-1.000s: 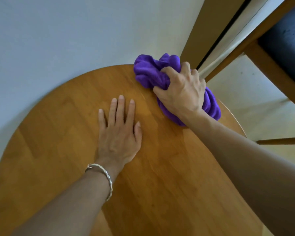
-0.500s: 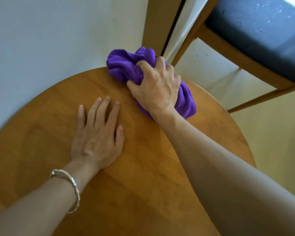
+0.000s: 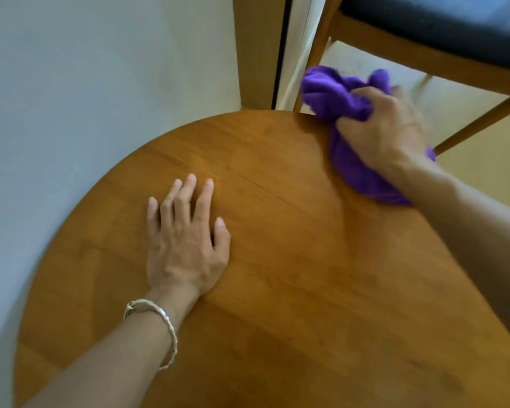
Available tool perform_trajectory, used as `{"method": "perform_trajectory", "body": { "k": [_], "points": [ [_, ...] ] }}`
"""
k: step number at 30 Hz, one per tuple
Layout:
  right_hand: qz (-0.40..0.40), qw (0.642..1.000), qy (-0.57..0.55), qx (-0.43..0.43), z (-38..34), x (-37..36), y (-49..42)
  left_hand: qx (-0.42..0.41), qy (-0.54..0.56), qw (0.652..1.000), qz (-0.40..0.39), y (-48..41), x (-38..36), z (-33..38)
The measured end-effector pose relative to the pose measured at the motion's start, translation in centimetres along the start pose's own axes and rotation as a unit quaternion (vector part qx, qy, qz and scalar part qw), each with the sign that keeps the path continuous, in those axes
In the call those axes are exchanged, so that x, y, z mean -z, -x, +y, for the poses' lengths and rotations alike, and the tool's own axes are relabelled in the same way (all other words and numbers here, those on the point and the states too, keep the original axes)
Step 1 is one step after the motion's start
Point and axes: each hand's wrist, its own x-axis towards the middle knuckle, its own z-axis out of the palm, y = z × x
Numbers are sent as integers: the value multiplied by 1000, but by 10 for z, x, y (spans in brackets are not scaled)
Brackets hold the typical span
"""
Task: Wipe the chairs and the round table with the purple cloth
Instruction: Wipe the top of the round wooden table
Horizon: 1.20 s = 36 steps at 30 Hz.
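Note:
The round wooden table (image 3: 277,290) fills most of the view. My right hand (image 3: 386,128) grips the bunched purple cloth (image 3: 333,95) and holds it down on the table's far right edge, with part of the cloth overhanging the rim. My left hand (image 3: 186,240) rests flat on the tabletop near its middle, fingers straight and slightly spread, a silver bangle on the wrist. A wooden chair (image 3: 409,54) with a dark seat pad stands just beyond the table at the upper right.
A pale wall (image 3: 100,98) runs along the table's left and far side. A brown door frame (image 3: 256,48) with a dark gap stands at the top centre. Light floor (image 3: 483,172) shows to the right under the chair.
My right hand has carried the cloth from the far middle of the tabletop out to its right edge. My left hand has stayed flat in place. The view has shifted.

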Motion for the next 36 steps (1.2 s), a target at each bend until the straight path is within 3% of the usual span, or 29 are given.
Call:
{"method": "perform_trajectory", "body": {
  "k": [4,8,10,14,16,19,22,25,27,29,32,36],
  "points": [
    [20,998,37,-44,-23,-10,24,-3,-2,1000,-5,1,-1,-3],
    [7,994,39,98,-55,-29,95,-13,-4,1000,-4,1,0,-2],
    [-2,992,52,118,-48,-21,85,-19,-4,1000,-7,1,-1,-2],
    [39,996,42,-62,-32,-15,48,-32,-8,999,-6,1,-2,-1],
    [54,993,50,-87,-48,-19,77,-31,-12,999,-9,0,-4,-3],
    [12,997,16,77,-71,-30,172,-38,-4,999,-3,2,-4,-4],
    [-24,992,24,125,-58,-21,175,-36,-7,999,2,1,-3,-3],
    [41,994,97,39,-22,-12,96,-37,-4,999,-2,1,-4,-3],
    [67,992,71,-80,1,-3,48,-29,-3,1000,3,2,-5,-4],
    [70,988,54,-125,2,1,50,-29,1,1000,7,3,-5,-3],
    [69,995,63,-28,-24,-13,135,-33,4,999,7,0,-5,-3],
    [-6,997,5,70,-39,-14,228,-26,8,1000,12,2,-3,0]
  ]
}}
